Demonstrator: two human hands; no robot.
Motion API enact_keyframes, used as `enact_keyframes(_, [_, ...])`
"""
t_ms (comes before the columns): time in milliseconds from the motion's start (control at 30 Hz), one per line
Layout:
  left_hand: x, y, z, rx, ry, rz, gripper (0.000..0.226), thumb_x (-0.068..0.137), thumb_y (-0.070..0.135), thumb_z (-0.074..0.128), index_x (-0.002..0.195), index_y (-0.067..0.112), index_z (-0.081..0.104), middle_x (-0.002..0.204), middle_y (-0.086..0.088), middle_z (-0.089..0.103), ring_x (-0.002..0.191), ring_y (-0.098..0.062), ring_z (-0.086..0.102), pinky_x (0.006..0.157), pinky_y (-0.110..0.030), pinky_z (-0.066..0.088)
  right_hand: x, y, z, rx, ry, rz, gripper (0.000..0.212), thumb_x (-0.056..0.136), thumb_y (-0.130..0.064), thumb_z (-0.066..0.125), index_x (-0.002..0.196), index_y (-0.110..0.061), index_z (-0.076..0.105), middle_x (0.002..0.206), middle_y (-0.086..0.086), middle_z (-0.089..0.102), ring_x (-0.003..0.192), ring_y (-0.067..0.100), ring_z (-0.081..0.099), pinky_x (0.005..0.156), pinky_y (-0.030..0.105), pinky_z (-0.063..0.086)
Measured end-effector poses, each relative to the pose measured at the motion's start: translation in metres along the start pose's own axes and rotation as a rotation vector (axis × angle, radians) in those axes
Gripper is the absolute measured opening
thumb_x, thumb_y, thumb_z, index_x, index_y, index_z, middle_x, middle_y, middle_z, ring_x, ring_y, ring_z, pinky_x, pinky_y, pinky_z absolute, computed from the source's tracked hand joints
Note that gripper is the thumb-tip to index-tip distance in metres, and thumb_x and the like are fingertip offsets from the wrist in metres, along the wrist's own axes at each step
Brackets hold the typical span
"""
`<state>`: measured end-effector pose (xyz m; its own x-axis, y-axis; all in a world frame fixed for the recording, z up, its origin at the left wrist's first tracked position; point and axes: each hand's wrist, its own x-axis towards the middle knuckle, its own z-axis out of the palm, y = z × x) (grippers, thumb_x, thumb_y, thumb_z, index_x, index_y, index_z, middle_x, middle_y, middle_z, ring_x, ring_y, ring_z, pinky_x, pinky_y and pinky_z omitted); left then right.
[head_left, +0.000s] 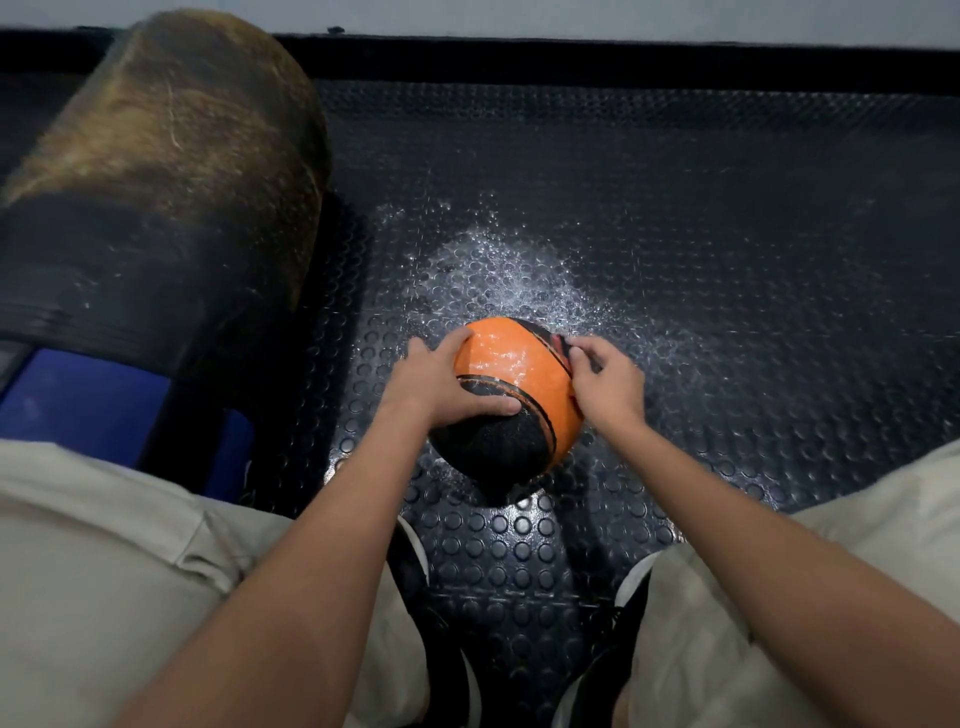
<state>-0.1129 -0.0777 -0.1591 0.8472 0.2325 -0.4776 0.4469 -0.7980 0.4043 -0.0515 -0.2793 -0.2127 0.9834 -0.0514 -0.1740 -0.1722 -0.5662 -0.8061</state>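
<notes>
An orange and black basketball (511, 387), wet and shiny on top, sits low between my knees, just above the studded floor. My left hand (441, 376) grips its left side, fingers spread over the top and thumb laid across the black seam. My right hand (605, 382) is pressed against the ball's upper right side with its fingers curled. Whether those fingers pinch something small against the ball is hidden. Both forearms reach down from the bottom of the frame.
Black rubber floor (727, 260) with round studs, splashed with water drops beyond the ball. A large brown and black cylinder (166, 171) lies at the left, with a blue object (78, 400) below it. My knees in beige shorts and my dark shoes (431, 597) flank the ball.
</notes>
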Motion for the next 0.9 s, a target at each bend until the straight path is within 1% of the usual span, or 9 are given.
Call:
enact_keyframes(100, [0.001, 0.003, 0.001, 0.005, -0.01, -0.002, 0.126, 0.046, 0.084, 0.078, 0.153, 0.051, 0.019, 0.151, -0.014, 0.027, 0.138, -0.042, 0.038, 0.106, -0.056, 0.043, 0.001, -0.003, 0.004, 0.025, 0.023, 0.101, 0.019, 0.101, -0.022, 0.056, 0.111, -0.031, 0.069, 0.1, -0.006, 0.07, 0.07, 0.006, 0.059, 0.067, 0.021, 0.054])
enact_keyframes(200, [0.003, 0.002, -0.001, -0.019, -0.006, -0.012, 0.126, 0.047, 0.08, 0.081, 0.154, 0.048, 0.021, 0.149, -0.012, 0.028, 0.137, -0.04, 0.04, 0.108, -0.053, 0.044, -0.007, -0.021, 0.015, -0.029, -0.009, -0.075, 0.017, 0.098, -0.033, 0.059, 0.108, -0.04, 0.072, 0.114, -0.003, 0.065, 0.092, 0.006, 0.05, 0.07, 0.012, 0.035])
enact_keyframes(300, [0.003, -0.001, -0.001, -0.035, 0.001, -0.022, 0.124, 0.05, 0.078, 0.082, 0.154, 0.047, 0.021, 0.148, -0.012, 0.028, 0.136, -0.039, 0.042, 0.107, -0.05, 0.044, -0.008, -0.023, 0.016, -0.098, -0.082, -0.211, 0.02, 0.098, -0.035, 0.06, 0.113, -0.04, 0.072, 0.115, -0.005, 0.066, 0.099, 0.006, 0.039, 0.077, 0.015, 0.033])
enact_keyframes(500, [0.0, 0.004, 0.001, -0.011, 0.004, -0.01, 0.126, 0.047, 0.083, 0.079, 0.153, 0.049, 0.02, 0.151, -0.014, 0.027, 0.138, -0.041, 0.037, 0.108, -0.055, 0.043, 0.001, -0.008, 0.005, 0.011, 0.052, 0.077, 0.018, 0.101, -0.025, 0.057, 0.107, -0.035, 0.07, 0.107, -0.008, 0.069, 0.086, 0.007, 0.062, 0.068, 0.018, 0.043])
enact_keyframes(567, [0.002, 0.005, 0.002, -0.009, -0.001, -0.011, 0.128, 0.046, 0.082, 0.08, 0.153, 0.047, 0.02, 0.151, -0.014, 0.027, 0.138, -0.04, 0.038, 0.108, -0.054, 0.043, -0.003, -0.014, 0.011, -0.028, 0.063, 0.04, 0.018, 0.1, -0.028, 0.058, 0.11, -0.036, 0.071, 0.114, -0.002, 0.066, 0.083, 0.001, 0.057, 0.068, 0.018, 0.042])
enact_keyframes(633, [0.003, 0.003, 0.0, -0.02, -0.001, -0.017, 0.127, 0.048, 0.079, 0.082, 0.153, 0.045, 0.02, 0.15, -0.013, 0.027, 0.136, -0.039, 0.041, 0.107, -0.052, 0.044, -0.011, -0.021, 0.017, -0.048, -0.006, -0.076, 0.02, 0.098, -0.034, 0.059, 0.113, -0.039, 0.072, 0.118, 0.0, 0.063, 0.085, -0.009, 0.041, 0.08, 0.021, 0.038])
enact_keyframes(700, [0.003, 0.001, -0.002, -0.043, -0.004, -0.031, 0.127, 0.049, 0.075, 0.085, 0.154, 0.044, 0.02, 0.15, -0.014, 0.027, 0.134, -0.038, 0.044, 0.107, -0.049, 0.044, -0.015, -0.023, 0.018, -0.095, -0.08, -0.186, 0.021, 0.097, -0.036, 0.06, 0.114, -0.04, 0.072, 0.116, 0.0, 0.062, 0.085, -0.007, 0.034, 0.084, 0.02, 0.034])
enact_keyframes(767, [0.003, -0.001, -0.004, -0.054, -0.007, -0.044, 0.127, 0.049, 0.072, 0.086, 0.154, 0.044, 0.02, 0.151, -0.014, 0.027, 0.134, -0.04, 0.045, 0.106, -0.049, 0.043, -0.013, -0.02, 0.012, -0.086, -0.067, -0.201, 0.021, 0.098, -0.034, 0.061, 0.115, -0.04, 0.073, 0.113, 0.0, 0.063, 0.091, -0.001, 0.04, 0.078, 0.015, 0.035])
enact_keyframes(900, [0.002, 0.002, -0.002, -0.054, -0.017, -0.039, 0.13, 0.047, 0.074, 0.086, 0.154, 0.045, 0.019, 0.153, -0.014, 0.027, 0.135, -0.043, 0.042, 0.106, -0.056, 0.044, -0.001, -0.007, 0.002, 0.026, 0.021, 0.035, 0.021, 0.1, -0.022, 0.059, 0.113, -0.028, 0.074, 0.099, -0.005, 0.073, 0.08, 0.007, 0.064, 0.061, 0.014, 0.042])
